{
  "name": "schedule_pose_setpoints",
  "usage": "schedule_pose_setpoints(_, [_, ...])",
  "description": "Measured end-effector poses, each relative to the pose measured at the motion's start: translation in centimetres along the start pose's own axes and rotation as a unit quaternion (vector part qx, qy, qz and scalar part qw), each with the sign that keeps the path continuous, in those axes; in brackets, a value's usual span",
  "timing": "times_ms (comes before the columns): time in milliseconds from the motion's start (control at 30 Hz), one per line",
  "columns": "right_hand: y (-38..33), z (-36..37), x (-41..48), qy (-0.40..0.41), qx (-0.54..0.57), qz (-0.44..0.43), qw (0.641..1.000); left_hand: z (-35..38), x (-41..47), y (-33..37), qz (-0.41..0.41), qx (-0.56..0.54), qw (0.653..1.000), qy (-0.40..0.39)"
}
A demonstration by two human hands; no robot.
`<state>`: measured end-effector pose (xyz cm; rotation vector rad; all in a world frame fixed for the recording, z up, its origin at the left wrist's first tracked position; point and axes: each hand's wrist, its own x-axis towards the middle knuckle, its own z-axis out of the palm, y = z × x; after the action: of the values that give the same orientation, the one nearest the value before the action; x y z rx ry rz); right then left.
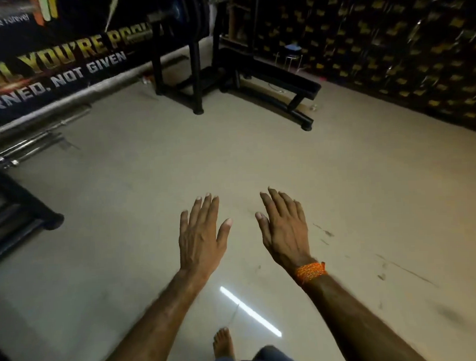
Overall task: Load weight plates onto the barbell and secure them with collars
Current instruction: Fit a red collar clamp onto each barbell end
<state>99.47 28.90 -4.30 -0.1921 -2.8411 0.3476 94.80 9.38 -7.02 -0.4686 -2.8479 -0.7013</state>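
My left hand (199, 237) and my right hand (284, 227) are stretched out side by side over the bare floor, palms down, fingers spread, holding nothing. An orange thread band (310, 271) circles my right wrist. Steel bars (38, 136) lie on the floor along the left wall, far from both hands. At the top centre a black rack (195, 73) carries what look like dark weight plates (190, 14), blurred. No collars can be made out.
A black bench (279, 84) stands at the back right, with a small stool (292, 55) behind it. A black frame foot (24, 209) juts in at the left. A banner with lettering (65, 62) covers the left wall. My bare foot (223, 343) is below.
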Motion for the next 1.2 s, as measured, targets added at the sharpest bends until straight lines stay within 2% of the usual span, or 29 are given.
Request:
schedule_pose_setpoints(467, [-2.9, 11.7, 39.5, -0.028, 0.087, -0.143, 0.985, 2.2, 31.7, -10.9, -0.154, 0.060, 0.983, 0.077])
schedule_pose_setpoints(633, [-6.3, 14.3, 53.4, -0.053, 0.098, -0.209, 0.972, 1.5, 42.2, -14.5, -0.216, 0.078, 0.966, 0.118])
schedule_pose_setpoints(767, [-10.2, 17.3, 63.9, -0.041, 0.121, -0.267, 0.955, 1.8, 51.1, -19.1, -0.258, 0.081, 0.950, 0.154])
schedule_pose_setpoints(1200, [-22.7, 29.2, 93.0, -0.075, 0.116, -0.320, 0.937, 0.8, 77.8, -37.8, -0.286, 0.090, 0.929, 0.216])
